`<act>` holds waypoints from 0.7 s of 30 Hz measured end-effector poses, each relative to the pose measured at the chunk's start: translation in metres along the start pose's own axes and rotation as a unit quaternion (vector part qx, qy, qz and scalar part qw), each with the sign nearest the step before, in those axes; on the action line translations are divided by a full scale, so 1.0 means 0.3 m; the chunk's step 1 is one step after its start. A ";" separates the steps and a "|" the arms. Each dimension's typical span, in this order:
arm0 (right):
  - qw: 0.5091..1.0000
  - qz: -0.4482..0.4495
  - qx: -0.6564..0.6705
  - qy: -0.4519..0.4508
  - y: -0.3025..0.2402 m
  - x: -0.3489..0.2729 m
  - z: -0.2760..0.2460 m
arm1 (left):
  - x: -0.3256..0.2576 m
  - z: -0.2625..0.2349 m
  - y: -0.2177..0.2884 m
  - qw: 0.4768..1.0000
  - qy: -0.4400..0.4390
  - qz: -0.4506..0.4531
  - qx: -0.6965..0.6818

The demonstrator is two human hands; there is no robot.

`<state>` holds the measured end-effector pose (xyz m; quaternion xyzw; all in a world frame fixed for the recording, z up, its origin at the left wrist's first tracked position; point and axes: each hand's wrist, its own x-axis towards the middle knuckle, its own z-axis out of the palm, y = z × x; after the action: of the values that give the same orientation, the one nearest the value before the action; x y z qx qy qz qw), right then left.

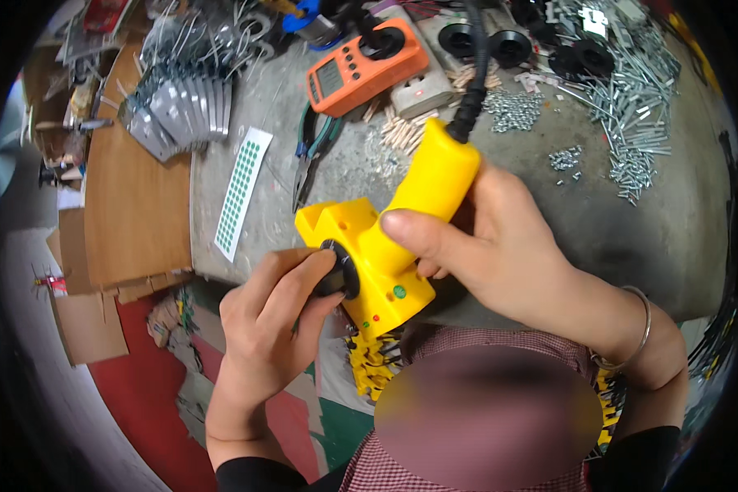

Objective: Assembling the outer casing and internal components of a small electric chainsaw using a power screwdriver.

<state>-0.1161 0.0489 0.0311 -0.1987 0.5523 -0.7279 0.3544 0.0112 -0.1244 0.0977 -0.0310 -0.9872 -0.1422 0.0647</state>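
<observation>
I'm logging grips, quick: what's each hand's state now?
Left hand: closed, pinching the black round part.
Right hand: closed around the yellow handle.

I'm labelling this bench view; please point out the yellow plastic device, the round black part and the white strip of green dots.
Yellow plastic device (384, 258), head view: where its handle meets the base.
Round black part (348, 274), head view: its uncovered face.
White strip of green dots (243, 195), head view: its dotted middle.

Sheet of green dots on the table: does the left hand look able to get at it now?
Probably yes: the sheet lies uncovered beyond the left hand, nothing visible between them, though that hand would first have to leave the black disc on the yellow device.
</observation>
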 end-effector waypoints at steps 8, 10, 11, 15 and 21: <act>0.998 0.051 0.001 -0.037 -0.005 -0.013 -0.052 | 0.012 0.033 -0.026 0.995 -0.005 0.015 0.102; 0.997 0.047 -0.038 -0.057 0.023 -0.005 -0.079 | 0.007 0.057 -0.016 0.992 0.021 -0.047 0.111; 0.996 0.038 -0.062 -0.056 0.032 0.004 -0.092 | 0.013 0.055 -0.023 0.994 -0.014 -0.063 0.090; 0.994 0.047 -0.093 -0.038 0.036 0.006 -0.096 | -0.008 0.072 -0.010 0.998 0.012 -0.023 0.059; 0.996 0.038 -0.074 -0.027 0.033 0.013 -0.095 | -0.029 0.111 -0.025 0.983 0.085 -0.101 -0.126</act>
<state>-0.1351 0.0634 0.0124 -0.2222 0.6021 -0.6656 0.3809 0.0152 -0.1225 0.0626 0.0730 -0.9504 -0.2737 0.1288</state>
